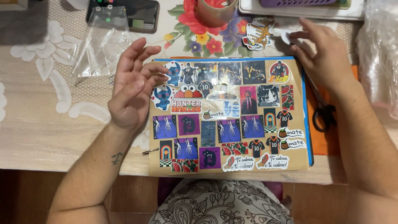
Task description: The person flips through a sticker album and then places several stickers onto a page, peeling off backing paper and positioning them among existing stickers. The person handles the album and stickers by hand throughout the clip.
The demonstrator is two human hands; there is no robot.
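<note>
Left hand (133, 85) open, fingers loosely spread, empty — hovering at sticker board (229, 114) edge. Right hand (325, 56) apparently pinching a white sticker (287, 36) — grip unclear.

Under your bare left hand (134, 85) lies a matt brown cardboard sheet (229, 114) covered in glossy paper stickers (186, 103). Your right hand (325, 56) touches a glossy die-cut sticker (258, 33). The tablecloth (41, 103) is lacy woven cloth; the bag (101, 41) is clear shiny plastic; the scissors (323, 112) have black plastic handles.
</note>
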